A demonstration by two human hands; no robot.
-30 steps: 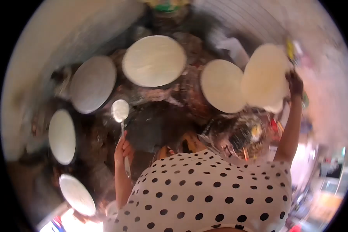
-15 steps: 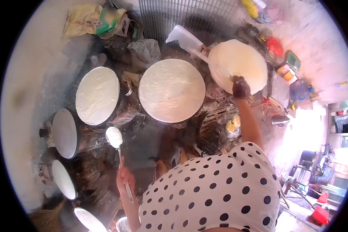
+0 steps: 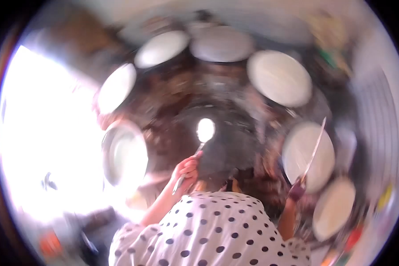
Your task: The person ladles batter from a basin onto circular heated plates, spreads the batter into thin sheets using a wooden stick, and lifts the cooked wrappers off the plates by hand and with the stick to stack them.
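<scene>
My left hand (image 3: 186, 172) is wrapped around the handle of a ladle (image 3: 205, 130), which is held out in front of the body. The ladle's bowl looks bright white, as if coated or filled with batter. My right hand (image 3: 298, 189), in a dark purplish glove, grips a long thin stick (image 3: 315, 150) that points up and away. The stick crosses over a round griddle covered by a pale sheet (image 3: 303, 144) in this view. Close by on the right lies another round, cream-coloured sheet (image 3: 334, 208).
More pale round griddles curve around me: one grey (image 3: 222, 44), others white (image 3: 279, 77), (image 3: 162, 48), (image 3: 116, 88). A wide basin (image 3: 125, 155) with something whitish stands at the left. Beyond it is strong glare. A red item (image 3: 354, 237) shows at lower right. Motion blurs the surroundings.
My view has swung left, so the griddles have shifted right and the basin has come into view. My right hand has left the far-right sheet with the stick; the ladle is still in my left hand.
</scene>
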